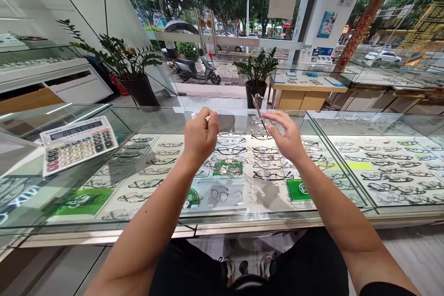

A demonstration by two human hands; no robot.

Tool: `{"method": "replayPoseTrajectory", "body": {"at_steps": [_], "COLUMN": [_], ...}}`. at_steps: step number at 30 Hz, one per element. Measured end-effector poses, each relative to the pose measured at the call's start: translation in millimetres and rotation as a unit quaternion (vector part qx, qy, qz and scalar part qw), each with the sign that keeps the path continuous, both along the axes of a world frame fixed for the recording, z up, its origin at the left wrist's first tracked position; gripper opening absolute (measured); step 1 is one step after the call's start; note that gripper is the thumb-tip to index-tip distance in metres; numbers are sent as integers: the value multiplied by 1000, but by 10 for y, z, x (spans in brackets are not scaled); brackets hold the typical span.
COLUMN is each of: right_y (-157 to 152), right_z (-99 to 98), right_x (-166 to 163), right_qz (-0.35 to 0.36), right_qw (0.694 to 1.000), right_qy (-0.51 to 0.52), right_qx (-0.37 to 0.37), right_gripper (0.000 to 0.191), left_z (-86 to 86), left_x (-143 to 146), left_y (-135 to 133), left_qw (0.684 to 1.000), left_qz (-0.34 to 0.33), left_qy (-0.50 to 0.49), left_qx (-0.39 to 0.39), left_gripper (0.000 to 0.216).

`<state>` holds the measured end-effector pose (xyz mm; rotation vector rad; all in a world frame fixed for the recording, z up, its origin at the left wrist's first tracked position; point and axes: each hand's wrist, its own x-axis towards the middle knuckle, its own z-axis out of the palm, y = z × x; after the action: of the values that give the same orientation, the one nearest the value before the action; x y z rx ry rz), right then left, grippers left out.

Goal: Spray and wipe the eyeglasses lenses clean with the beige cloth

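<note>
A person seated at a glass-topped display table (pixel 156 118) holds a pair of glasses (pixel 257 107) upright above it in the right hand (pixel 285 136), lightly pinched between thumb and fingertips, the other fingers loosely spread. The left hand (pixel 201 136), level with it and apart from the glasses, is curled into a fist around a small pale object (pixel 193 116); from where I stand, I cannot tell what that is. Below, rows of spectacles (pixel 229 150) lie under the glass, and a calculator (pixel 78 143) rests at the person's left. The thin frame in the air looks light and fairly stiff, though its slender arms would probably flex and the hinges could strain if twisted. Any lenses would likely be smooth, slippery and quick to smudge or scratch. The bridge or the rim edges near the hinges seem the safest hold, with a soft pinch. Behind, a potted plant (pixel 255 71) stands by the window and a scooter (pixel 199 70) is parked outside.
</note>
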<state>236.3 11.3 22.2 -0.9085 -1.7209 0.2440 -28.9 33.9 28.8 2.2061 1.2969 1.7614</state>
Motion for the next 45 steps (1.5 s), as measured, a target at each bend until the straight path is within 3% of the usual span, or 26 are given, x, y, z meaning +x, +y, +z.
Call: {"method": "replayPoseTrajectory", "body": {"at_steps": [5, 11, 13, 15, 18, 20, 23, 26, 30, 34, 37, 38, 41, 45], "right_y": [-132, -223, -226, -225, -225, -227, -228, -224, -237, -283, -282, -265, -186, -107], "right_z": [-44, -130, -155, -177, -209, -232, -268, -298, -305, -262, -209, -194, -181, -210], "right_x": [-153, -308, -328, -337, -347, -356, -364, -357, -359, -402, -426, -429, -430, -431], "right_qz": [-12, -25, -38, -45, -40, -35, -28, -18, -11, -21, -10, 15, 121, 202], "right_qw": [996, 984, 977, 971, 965, 962, 963, 970, 977, 987, 999, 997, 944, 818], "right_qy": [-10, -51, -67, -83, -111, -124, -134, -148, -150, -86, 30, 74, 224, 393], "right_qx": [84, 166, 197, 218, 233, 241, 233, 194, 153, 132, 25, -31, -210, -367], "right_gripper": [35, 45, 50, 54, 60, 63, 70, 71, 66, 49, 26, 23, 26, 30], "left_z": [-65, -121, -89, -58, -35, -33, -46, -85, -176, -272, -313, -318, -311, -272], "left_x": [153, 284, 314, 332, 339, 336, 340, 360, 376, 340, 291, 277, 255, 266], "left_y": [-141, -183, -191, -194, -193, -194, -198, -207, -219, -193, -146, -130, -101, -111], "left_qw": [992, 969, 941, 893, 836, 838, 890, 943, 979, 991, 983, 980, 970, 959], "left_qz": [-123, -207, -269, -335, -380, -383, -347, -271, -183, -122, -125, -128, -131, -115], "left_qy": [-22, -32, -75, -134, -198, -204, -173, -138, -82, -4, 51, 68, 117, 157], "left_qx": [-27, -130, -191, -270, -341, -331, -240, -137, -37, 62, 125, 139, 170, 204], "left_gripper": [53, 42, 37, 37, 39, 40, 38, 33, 30, 20, 3, 7, 17, 21]}}
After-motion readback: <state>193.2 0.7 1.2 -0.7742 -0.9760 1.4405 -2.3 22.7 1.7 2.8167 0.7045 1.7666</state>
